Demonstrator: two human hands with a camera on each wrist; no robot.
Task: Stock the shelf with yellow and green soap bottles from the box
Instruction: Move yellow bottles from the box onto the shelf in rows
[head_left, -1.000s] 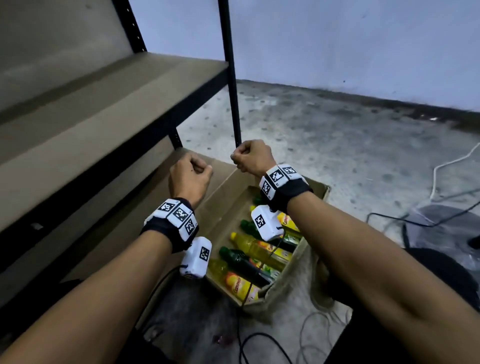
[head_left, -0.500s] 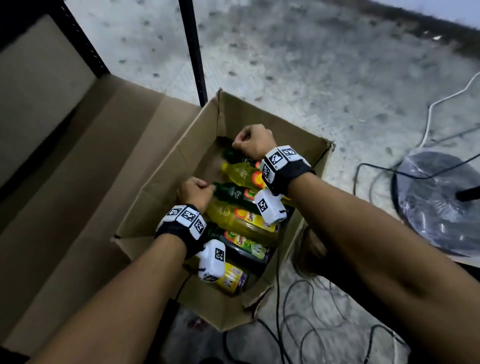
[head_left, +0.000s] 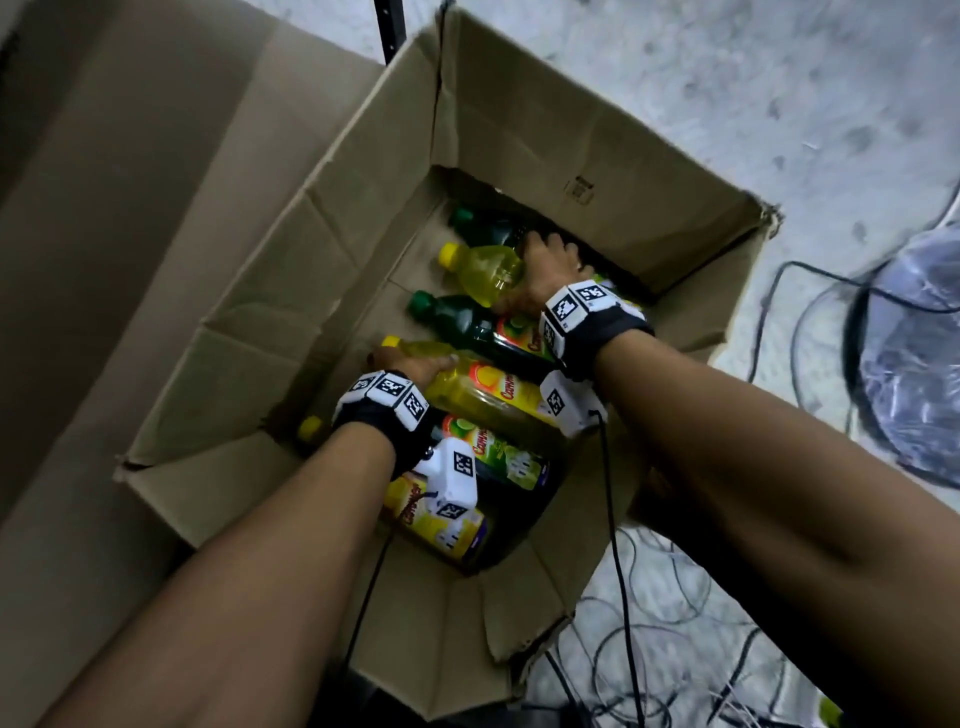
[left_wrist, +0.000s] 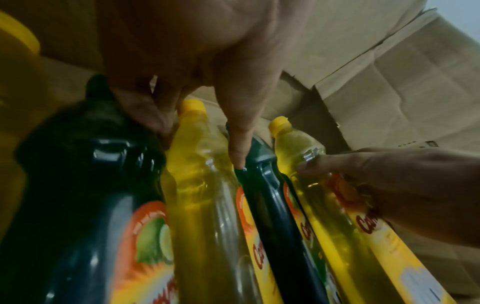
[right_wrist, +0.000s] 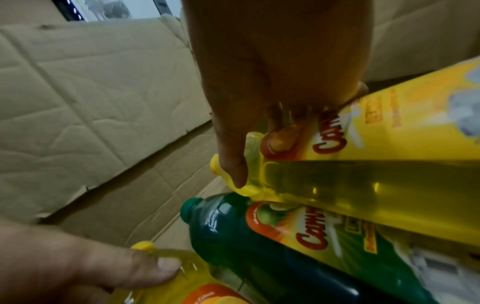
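Observation:
An open cardboard box (head_left: 597, 130) on the floor holds several yellow and green soap bottles lying side by side, caps to the left. My left hand (head_left: 410, 364) grips the shoulder of a yellow bottle (head_left: 483, 400) in the middle of the row. In the left wrist view my left hand (left_wrist: 200, 144) has its thumb and fingers on either side of that bottle (left_wrist: 205, 185). My right hand (head_left: 540, 270) grips another yellow bottle (head_left: 485, 270) farther back, its thumb (right_wrist: 231, 164) on the neck. A green bottle (head_left: 467, 317) lies between the two.
The brown lower shelf board (head_left: 130, 182) lies left of the box, with a black shelf post (head_left: 389, 26) at the top. Black cables (head_left: 649, 623) trail over the concrete floor to the right. A dark plastic-wrapped object (head_left: 914, 364) sits at the right edge.
Both fists came down from in front of the shelf into the box and took hold of yellow bottles. My view tilted down onto the box.

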